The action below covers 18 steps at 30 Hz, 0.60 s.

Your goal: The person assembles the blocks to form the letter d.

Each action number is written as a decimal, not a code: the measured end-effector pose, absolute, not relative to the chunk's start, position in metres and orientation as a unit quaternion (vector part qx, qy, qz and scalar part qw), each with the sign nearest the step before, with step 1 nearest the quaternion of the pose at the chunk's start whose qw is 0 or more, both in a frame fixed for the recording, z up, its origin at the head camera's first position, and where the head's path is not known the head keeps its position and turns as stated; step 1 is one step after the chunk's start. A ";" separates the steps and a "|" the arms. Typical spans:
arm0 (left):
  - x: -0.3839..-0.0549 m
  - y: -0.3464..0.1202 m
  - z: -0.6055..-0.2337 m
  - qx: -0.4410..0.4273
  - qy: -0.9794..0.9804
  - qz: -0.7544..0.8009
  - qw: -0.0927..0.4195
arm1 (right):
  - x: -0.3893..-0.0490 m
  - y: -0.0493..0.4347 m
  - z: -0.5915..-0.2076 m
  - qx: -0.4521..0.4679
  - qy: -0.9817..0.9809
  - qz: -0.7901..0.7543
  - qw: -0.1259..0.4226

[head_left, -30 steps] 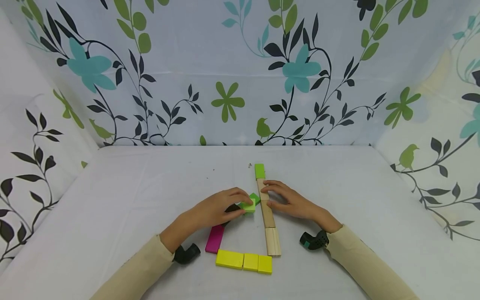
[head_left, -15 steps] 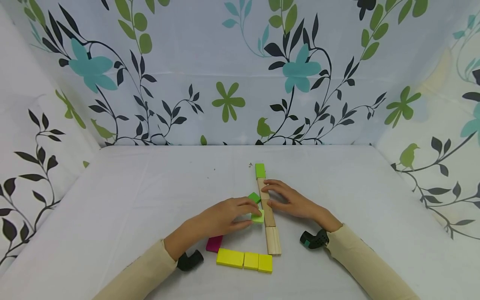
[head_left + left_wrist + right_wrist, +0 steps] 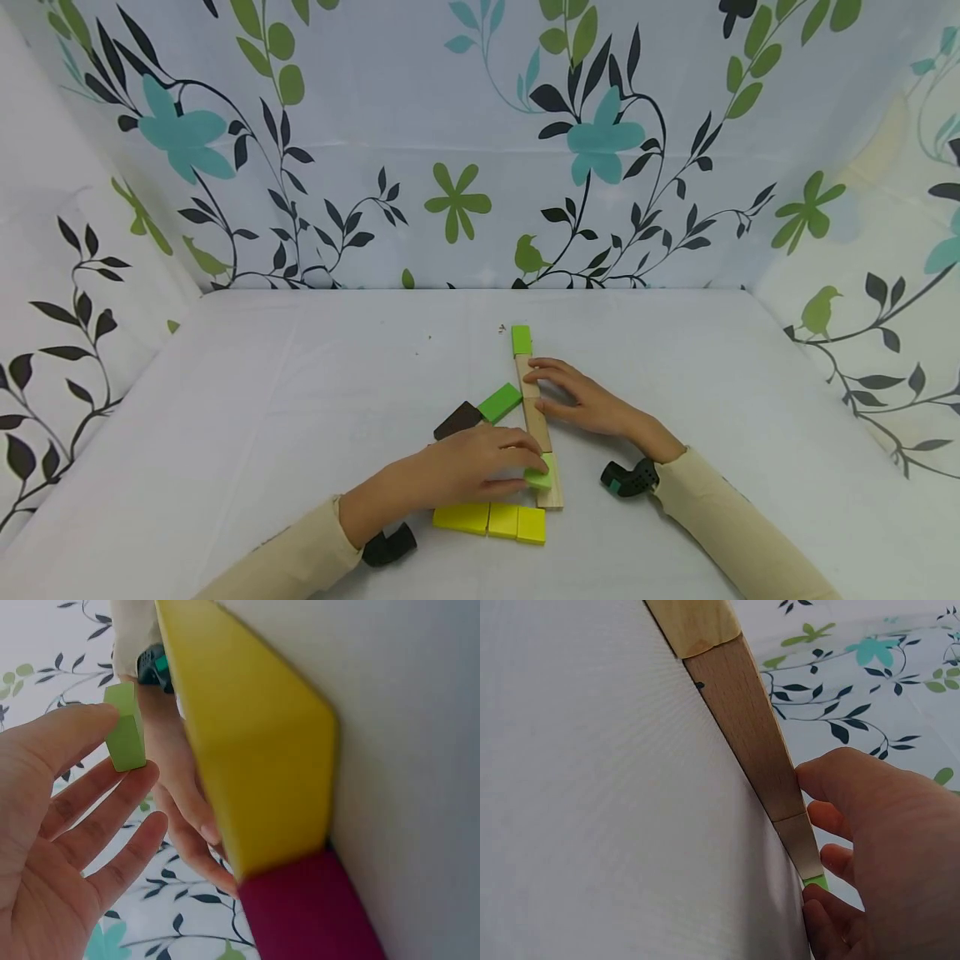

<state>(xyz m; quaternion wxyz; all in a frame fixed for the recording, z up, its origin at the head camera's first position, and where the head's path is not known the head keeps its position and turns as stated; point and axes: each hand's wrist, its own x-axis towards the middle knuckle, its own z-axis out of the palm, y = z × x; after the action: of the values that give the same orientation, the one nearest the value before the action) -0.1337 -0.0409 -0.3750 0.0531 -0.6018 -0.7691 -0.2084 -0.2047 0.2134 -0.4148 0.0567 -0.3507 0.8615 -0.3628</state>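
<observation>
My left hand (image 3: pixel 476 463) pinches a small light green block (image 3: pixel 126 742) between thumb and fingertips. In the head view that block overlaps the near end of a row of plain wooden blocks (image 3: pixel 537 425). Fingertips of my right hand (image 3: pixel 588 404) touch the right side of this row, further back. A bright green block (image 3: pixel 521 340) caps the row's far end. Left of the row, a green block (image 3: pixel 499 403) and a dark brown block (image 3: pixel 457 421) slant down leftward. Several yellow blocks (image 3: pixel 461 518) line the near side. A magenta block (image 3: pixel 311 911) meets the yellow in the left wrist view; my left hand hides it from the head view.
White cloth covers the table (image 3: pixel 322 367). Behind it hangs a curtain (image 3: pixel 300 167) printed with leaves and flowers. Black wrist cameras (image 3: pixel 390 546) sit at both sleeves. A few tiny specks (image 3: pixel 502 329) lie near the row's far end.
My left hand has moved toward the near right with the light green block, uncovering the dark brown and green blocks and covering the magenta one. My right hand has stayed in place.
</observation>
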 end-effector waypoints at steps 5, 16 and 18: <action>-0.123 -0.036 -0.373 -0.609 -0.771 -0.184 0.038 | -0.206 0.213 -0.416 -0.353 0.861 -0.362 0.057; -0.105 -0.024 -0.375 -0.638 -0.753 -0.159 0.021 | -0.205 0.213 -0.415 -0.354 0.859 -0.366 0.056; -0.103 -0.023 -0.376 -0.642 -0.751 -0.151 0.027 | -0.205 0.213 -0.415 -0.353 0.860 -0.365 0.057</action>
<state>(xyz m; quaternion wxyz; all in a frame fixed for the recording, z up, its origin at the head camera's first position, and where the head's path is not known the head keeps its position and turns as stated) -0.1026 -0.0226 -0.3760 0.0275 -0.6418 -0.7513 -0.1513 -0.2050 0.2131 -0.4151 0.0566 -0.3529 0.8596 -0.3652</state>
